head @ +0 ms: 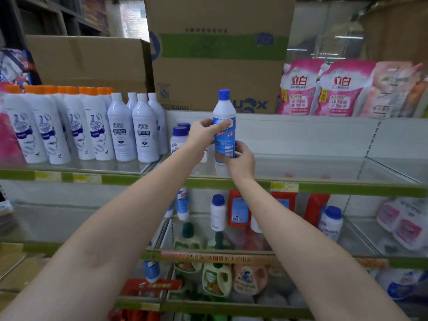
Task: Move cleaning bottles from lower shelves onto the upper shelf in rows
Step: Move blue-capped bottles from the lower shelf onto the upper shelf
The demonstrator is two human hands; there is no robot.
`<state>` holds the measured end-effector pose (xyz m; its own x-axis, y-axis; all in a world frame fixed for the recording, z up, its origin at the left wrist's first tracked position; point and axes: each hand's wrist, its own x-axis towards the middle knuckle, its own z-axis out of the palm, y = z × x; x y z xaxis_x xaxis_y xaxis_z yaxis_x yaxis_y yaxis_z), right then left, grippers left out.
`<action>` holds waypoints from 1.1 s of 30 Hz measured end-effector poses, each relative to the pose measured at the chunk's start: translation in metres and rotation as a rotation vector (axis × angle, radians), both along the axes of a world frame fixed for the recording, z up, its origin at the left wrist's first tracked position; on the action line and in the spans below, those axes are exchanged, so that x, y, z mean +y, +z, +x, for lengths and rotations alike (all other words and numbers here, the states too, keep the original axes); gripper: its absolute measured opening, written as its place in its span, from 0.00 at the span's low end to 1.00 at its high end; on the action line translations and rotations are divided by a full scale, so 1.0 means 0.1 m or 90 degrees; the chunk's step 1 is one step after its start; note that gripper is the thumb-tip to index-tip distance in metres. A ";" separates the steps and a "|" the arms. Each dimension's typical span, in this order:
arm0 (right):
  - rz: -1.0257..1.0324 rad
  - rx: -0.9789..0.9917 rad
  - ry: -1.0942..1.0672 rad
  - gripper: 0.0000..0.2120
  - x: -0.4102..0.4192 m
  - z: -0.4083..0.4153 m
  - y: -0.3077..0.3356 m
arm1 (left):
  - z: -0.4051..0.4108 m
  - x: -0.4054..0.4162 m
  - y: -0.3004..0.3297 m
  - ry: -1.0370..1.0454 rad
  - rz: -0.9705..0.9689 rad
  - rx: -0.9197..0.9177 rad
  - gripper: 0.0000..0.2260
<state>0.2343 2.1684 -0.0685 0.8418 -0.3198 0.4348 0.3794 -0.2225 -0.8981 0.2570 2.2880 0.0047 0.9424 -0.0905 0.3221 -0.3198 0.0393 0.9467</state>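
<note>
The upper glass shelf with a green front edge (324, 187) carries rows of white orange-capped bottles (55, 133) at left, white-capped white bottles (144, 133) beside them, then short blue-capped bottles (178, 137).

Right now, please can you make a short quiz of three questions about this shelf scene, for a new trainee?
1. True or false: only one hand holds the blue-capped bottle.
2. Which hand grips the bottle lower down? A) left hand B) right hand
3. Fill in: the bottles with orange caps stand on the upper shelf, to the ___ of the held bottle.

Key: 1 false, both hands hold it. 2 B. 3 left.
</note>
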 end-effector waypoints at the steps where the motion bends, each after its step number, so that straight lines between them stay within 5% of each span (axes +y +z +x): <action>1: -0.005 0.003 -0.006 0.26 -0.03 0.08 0.02 | 0.08 -0.02 0.02 -0.001 0.007 0.001 0.21; 10: -0.008 0.068 -0.007 0.21 -0.16 0.78 -0.17 | 0.82 -0.20 -0.08 -0.028 0.131 0.003 0.24; 16: -0.033 0.114 -0.015 0.22 -0.22 1.34 -0.17 | 1.43 -0.23 0.08 0.005 0.229 0.002 0.15; 24: -0.103 0.190 -0.057 0.30 -0.29 2.00 -0.11 | 2.09 -0.32 0.18 0.065 0.378 -0.036 0.16; 33: -0.128 0.181 -0.104 0.27 -0.28 2.32 -0.16 | 2.44 -0.39 0.21 0.058 0.375 -0.002 0.22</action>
